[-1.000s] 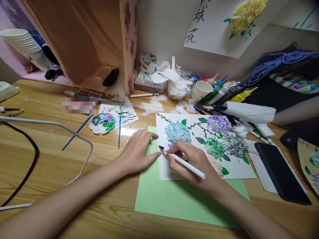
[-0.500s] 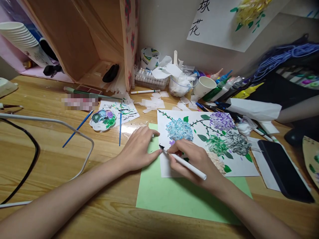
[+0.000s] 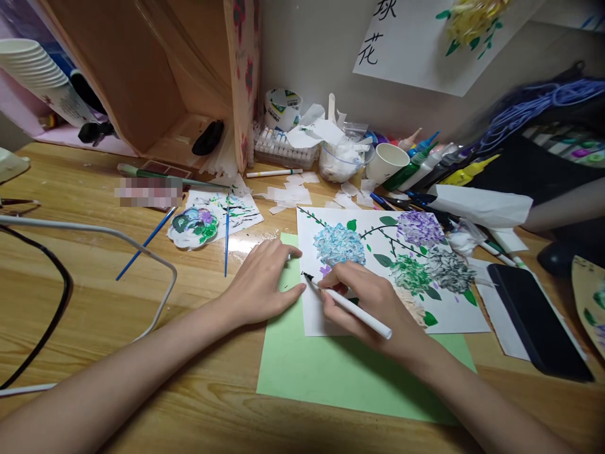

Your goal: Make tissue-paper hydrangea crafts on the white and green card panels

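My right hand (image 3: pixel 362 296) grips a white-barrelled brush pen (image 3: pixel 362 315) with a black tip. Its tip is at the left edge of a white sheet (image 3: pixel 324 318), beside a small black mark. The sheet carries raised flower heads in blue, purple, green and grey, with painted leaves and black stems; a beige one is partly hidden by my right hand. Under it lies a larger light green paper (image 3: pixel 340 378). My left hand (image 3: pixel 259 280) rests with thumb and fingers apart, across the green paper's left edge, its fingertips near the white sheet. A small pale spot shows by its index finger, unclear.
A paint palette (image 3: pixel 182 236) and blue paintbrushes (image 3: pixel 226 243) lie left of my hands. White paper scraps (image 3: pixel 283 198), a plastic bowl (image 3: pixel 338 164) and a paper cup (image 3: pixel 387 162) stand behind. A black phone (image 3: pixel 534 321) lies right; a white cable (image 3: pixel 172 284) loops at left.
The pen tip has shifted slightly right, and a small black mark shows at the sheet's left edge. My left hand stays in place. The whole view has shifted a little.
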`<control>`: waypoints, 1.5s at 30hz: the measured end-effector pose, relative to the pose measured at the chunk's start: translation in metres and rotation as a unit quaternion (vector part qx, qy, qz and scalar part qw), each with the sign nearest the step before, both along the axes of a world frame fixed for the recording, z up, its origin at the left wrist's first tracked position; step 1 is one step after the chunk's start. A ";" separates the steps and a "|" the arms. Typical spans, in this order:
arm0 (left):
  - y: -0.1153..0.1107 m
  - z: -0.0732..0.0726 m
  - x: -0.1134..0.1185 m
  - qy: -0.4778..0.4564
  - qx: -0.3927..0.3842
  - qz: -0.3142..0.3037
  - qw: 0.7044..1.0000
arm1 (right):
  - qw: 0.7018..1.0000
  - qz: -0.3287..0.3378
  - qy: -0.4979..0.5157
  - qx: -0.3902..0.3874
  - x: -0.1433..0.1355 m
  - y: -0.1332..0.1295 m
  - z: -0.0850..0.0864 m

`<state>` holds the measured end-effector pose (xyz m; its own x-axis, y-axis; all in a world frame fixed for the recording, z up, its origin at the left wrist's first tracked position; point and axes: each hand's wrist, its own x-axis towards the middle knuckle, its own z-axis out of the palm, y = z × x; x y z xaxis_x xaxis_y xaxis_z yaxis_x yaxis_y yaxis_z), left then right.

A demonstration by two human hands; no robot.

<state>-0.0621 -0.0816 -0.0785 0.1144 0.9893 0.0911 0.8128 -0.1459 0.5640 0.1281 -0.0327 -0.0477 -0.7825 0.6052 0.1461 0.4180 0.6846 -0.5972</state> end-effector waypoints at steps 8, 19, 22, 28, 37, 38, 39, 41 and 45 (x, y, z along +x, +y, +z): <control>0.000 0.000 0.001 0.001 0.006 -0.003 1.000 | 0.999 0.032 -0.002 -0.017 0.001 0.000 0.002; -0.001 0.001 0.001 0.006 0.004 -0.003 1.000 | 1.000 0.029 -0.001 -0.006 0.003 0.001 0.005; -0.001 0.001 0.001 0.008 0.005 -0.001 1.000 | 0.999 0.040 -0.006 -0.016 0.002 0.000 0.006; -0.001 0.002 0.001 0.014 0.008 -0.003 1.000 | 1.000 0.021 -0.005 -0.007 0.003 0.001 0.005; 0.000 0.002 0.002 0.017 0.009 -0.004 1.000 | 1.000 -0.010 0.000 0.024 0.002 0.003 0.000; 0.000 0.002 0.002 0.016 0.009 -0.004 1.000 | 1.000 -0.007 0.000 0.024 0.002 0.002 0.000; 0.000 0.002 0.002 0.016 0.009 -0.005 1.000 | 1.000 -0.004 0.000 0.022 0.002 0.002 0.000; 0.000 0.002 0.002 0.017 0.008 -0.006 1.000 | 1.000 0.005 0.004 0.014 0.002 0.001 0.000; 0.000 0.002 0.002 0.020 0.006 -0.005 1.000 | 1.000 0.019 0.002 0.003 0.002 0.000 0.001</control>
<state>-0.0605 -0.0816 -0.0765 0.1276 0.9869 0.0984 0.8331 -0.1605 0.5293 0.1303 -0.0327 -0.0463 -0.8043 0.5745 0.1520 0.3899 0.7031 -0.5946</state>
